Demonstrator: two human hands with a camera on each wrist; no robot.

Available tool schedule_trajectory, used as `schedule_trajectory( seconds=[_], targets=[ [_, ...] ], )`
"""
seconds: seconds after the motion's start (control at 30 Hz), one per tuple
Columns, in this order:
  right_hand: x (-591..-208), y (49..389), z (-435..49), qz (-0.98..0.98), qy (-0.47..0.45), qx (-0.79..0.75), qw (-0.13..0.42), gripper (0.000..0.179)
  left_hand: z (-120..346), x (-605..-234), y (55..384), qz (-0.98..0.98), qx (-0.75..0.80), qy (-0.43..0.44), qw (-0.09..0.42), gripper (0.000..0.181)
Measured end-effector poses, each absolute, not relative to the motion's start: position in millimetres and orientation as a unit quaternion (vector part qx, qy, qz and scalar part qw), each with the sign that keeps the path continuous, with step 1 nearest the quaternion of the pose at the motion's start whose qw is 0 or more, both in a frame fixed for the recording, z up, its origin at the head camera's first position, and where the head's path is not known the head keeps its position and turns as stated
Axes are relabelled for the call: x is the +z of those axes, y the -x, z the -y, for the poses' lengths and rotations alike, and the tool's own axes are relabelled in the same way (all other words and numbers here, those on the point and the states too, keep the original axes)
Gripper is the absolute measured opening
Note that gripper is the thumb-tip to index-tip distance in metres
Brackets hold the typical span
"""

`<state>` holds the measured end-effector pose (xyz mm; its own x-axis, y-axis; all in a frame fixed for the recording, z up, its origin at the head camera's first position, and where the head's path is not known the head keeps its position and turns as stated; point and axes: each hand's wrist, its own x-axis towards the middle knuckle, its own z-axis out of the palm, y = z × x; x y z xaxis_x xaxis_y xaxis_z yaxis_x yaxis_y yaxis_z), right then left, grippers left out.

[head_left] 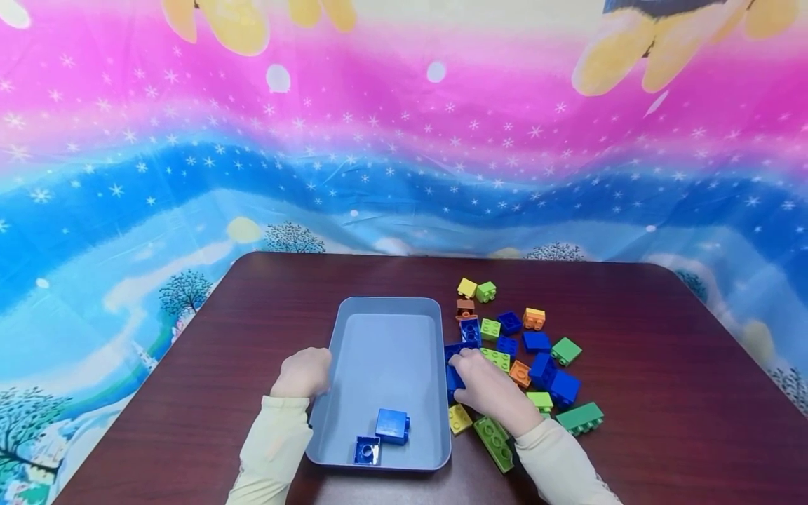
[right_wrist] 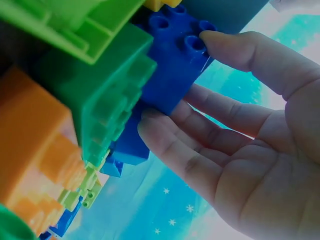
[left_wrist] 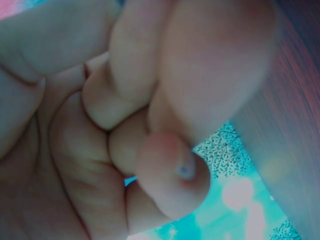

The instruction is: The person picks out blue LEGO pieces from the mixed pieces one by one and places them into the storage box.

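Note:
My left hand (head_left: pixel 304 372) is at the left rim of a grey-blue tray (head_left: pixel 391 365), its fingers curled and holding the edge. In the left wrist view those bent fingers (left_wrist: pixel 135 65) fill most of the picture and hide nearly all of the rim. Just past the tray's right side, my right hand (head_left: pixel 491 389) pinches a blue building brick (right_wrist: pixel 172 65). Its thumb lies on the studs and its fingers reach the other side. Inside the tray's near end lie a larger blue brick (head_left: pixel 393 426) and a small blue brick (head_left: pixel 367 451), studs hidden underneath.
Right of the tray, loose bricks spread over the dark wooden table (head_left: pixel 663 365): several blue, green, yellow and orange ones. A long green brick (head_left: pixel 494 443) lies below my right wrist, a green brick (head_left: pixel 581 419) farther right. A patterned cloth (head_left: pixel 404 140) hangs behind.

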<state>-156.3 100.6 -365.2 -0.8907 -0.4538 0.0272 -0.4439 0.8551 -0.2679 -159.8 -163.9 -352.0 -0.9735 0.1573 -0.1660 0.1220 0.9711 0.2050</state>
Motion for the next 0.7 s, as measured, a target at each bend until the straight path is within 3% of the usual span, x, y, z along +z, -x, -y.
schedule_trajectory(
  seconds=[0.7],
  targets=[
    [-345.9, 151.8, -108.2, -0.963, 0.217, -0.162, 0.003, 0.036, 164.4, -353.6, 159.2, -0.989, 0.103, -0.073, 0.078, 0.027]
  ],
)
